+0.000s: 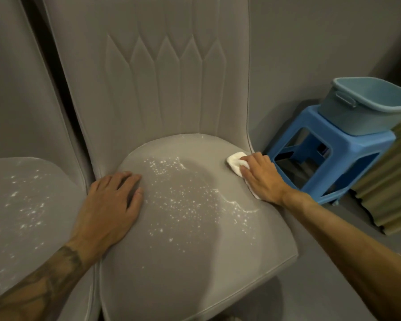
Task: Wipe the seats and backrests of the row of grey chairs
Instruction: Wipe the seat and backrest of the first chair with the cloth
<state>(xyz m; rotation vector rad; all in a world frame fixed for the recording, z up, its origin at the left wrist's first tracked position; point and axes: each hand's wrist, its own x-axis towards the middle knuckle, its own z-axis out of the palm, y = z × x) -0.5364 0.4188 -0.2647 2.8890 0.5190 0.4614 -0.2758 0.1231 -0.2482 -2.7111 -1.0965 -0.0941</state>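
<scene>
Seat (pixel 195 262) wiping underway: my right hand (pixel 262 177) grips the cloth (pixel 235 159) at its right edge, left hand (pixel 111 205) flat; next, I'd sweep across the specks (pixel 183 193).

Plain grey wall (pixel 322 42) across the upper right of the frame, blue plastic stool (pixel 351 147) at right centre on grey floor (pixel 322 286), pale blue tub (pixel 357 117) resting on it, olive ribbed sheet (pixel 389 179) at the right edge, dim even light.
</scene>
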